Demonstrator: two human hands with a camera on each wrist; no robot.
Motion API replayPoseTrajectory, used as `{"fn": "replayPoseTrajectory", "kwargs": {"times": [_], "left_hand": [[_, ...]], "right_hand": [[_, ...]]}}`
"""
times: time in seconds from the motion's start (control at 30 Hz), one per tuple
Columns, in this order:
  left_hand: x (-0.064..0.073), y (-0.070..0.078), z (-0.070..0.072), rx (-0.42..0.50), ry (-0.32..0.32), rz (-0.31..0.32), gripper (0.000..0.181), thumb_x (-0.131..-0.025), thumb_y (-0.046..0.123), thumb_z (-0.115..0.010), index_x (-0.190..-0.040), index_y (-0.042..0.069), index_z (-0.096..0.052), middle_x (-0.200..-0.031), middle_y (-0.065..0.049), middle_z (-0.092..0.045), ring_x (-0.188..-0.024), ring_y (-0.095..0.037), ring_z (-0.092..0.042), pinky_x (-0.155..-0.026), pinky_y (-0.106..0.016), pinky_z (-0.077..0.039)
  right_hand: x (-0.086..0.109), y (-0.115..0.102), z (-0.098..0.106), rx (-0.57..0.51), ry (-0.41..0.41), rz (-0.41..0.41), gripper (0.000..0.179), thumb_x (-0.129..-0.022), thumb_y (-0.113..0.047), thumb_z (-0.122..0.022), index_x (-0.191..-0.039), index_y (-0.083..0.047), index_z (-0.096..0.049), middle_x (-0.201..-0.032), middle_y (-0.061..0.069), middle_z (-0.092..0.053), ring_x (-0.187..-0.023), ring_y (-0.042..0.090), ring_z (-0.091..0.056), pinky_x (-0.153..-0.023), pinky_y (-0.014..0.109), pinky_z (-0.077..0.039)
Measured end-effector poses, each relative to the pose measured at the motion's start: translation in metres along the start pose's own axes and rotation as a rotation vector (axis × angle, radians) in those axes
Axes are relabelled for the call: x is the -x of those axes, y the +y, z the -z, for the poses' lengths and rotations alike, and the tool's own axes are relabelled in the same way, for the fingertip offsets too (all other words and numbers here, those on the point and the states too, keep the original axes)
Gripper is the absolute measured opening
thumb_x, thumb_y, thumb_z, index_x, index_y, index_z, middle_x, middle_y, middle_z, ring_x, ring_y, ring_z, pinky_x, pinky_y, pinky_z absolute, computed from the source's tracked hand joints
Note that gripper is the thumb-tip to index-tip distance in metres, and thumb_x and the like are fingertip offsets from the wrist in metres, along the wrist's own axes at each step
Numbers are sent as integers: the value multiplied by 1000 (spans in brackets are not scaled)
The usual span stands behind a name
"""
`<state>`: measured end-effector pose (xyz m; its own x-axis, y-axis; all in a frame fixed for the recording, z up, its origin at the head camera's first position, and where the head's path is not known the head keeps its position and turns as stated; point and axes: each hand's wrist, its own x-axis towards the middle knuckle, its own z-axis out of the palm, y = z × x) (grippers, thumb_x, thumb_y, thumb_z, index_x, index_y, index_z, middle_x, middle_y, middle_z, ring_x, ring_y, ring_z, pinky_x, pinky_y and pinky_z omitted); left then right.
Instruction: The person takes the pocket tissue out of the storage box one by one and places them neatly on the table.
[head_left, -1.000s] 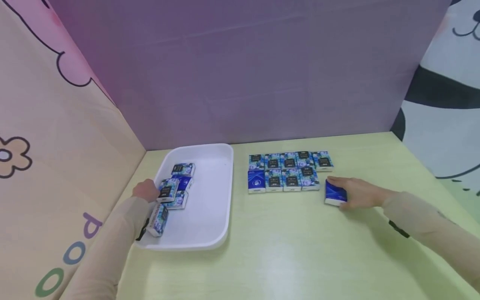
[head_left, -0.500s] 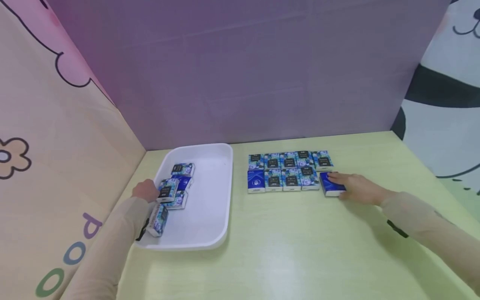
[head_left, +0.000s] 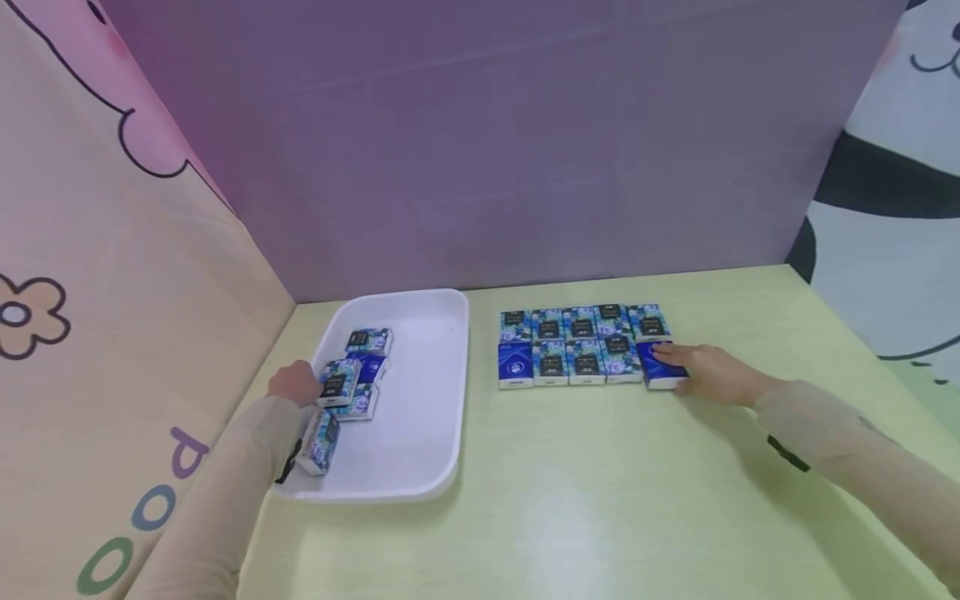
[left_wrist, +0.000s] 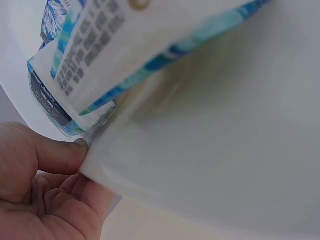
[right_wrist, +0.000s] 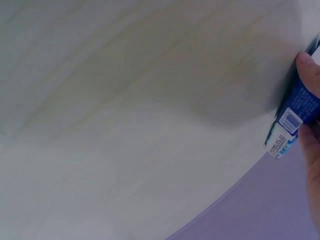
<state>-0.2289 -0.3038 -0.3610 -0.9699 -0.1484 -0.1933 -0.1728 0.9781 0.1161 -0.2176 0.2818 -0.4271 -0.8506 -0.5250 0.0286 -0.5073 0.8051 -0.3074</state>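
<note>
My right hand point(head_left: 716, 375) pinches a plain blue tissue pack point(head_left: 660, 367) at the right end of the front row on the table. This pack lies flat beside a flower-print tissue pack point(head_left: 621, 358), just in front of the back row's end pack point(head_left: 647, 322). In the right wrist view, thumb and fingers grip its blue side point(right_wrist: 302, 102) near a barcode. At the left, my left hand point(head_left: 294, 383) grips the rim of a white tray point(head_left: 442, 417). The left wrist view shows the thumb point(left_wrist: 60, 155) on the rim, fingers curled beneath, tissue packs point(left_wrist: 52, 100) close by.
Several tissue packs lie loosely along the tray's left side, including a blue pack point(head_left: 371, 367) and a tilted pack point(head_left: 320, 442). Two rows of packs, with another blue one point(head_left: 515, 365) at front left, stand before a purple backdrop point(head_left: 525, 167). A printed cloth point(head_left: 150, 292) borders the left.
My right hand has moved the blue pack left and slightly back, bringing it up against the front row. The left hand has stayed on the tray rim.
</note>
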Motion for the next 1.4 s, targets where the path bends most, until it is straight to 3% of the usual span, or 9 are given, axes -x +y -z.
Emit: {"fn": "replayPoseTrajectory", "kwargs": {"times": [0.23,0.67,1.4], "left_hand": [[1,1,1,-3,1,0,32,-80,11,-49,-95,-16,-55,-84,-27,-60,-76,-36,-58,-69,-45,-49],[6,6,1,43,-2,23,32,-82,10,-48,-99,-16,-54,-85,-25,-60,-75,-33,-58,-69,-42,-49],[5,4,2,34,-14,24,31,-83,10,-48,-99,-16,-54,-85,-25,-60,-75,-33,-57,-69,-44,-49]], "right_hand": [[-3,-3,0,12,-15,-30,61,-76,-6,-70,-130,4,-44,-137,26,-39,-115,48,-45,-91,52,-40],[-8,1,0,71,-9,-4,57,-75,-5,-70,-127,6,-47,-134,27,-42,-113,49,-46,-90,52,-42],[-13,1,2,88,-17,-4,58,-74,-5,-70,-127,6,-48,-134,28,-41,-112,51,-46,-88,52,-43]]}}
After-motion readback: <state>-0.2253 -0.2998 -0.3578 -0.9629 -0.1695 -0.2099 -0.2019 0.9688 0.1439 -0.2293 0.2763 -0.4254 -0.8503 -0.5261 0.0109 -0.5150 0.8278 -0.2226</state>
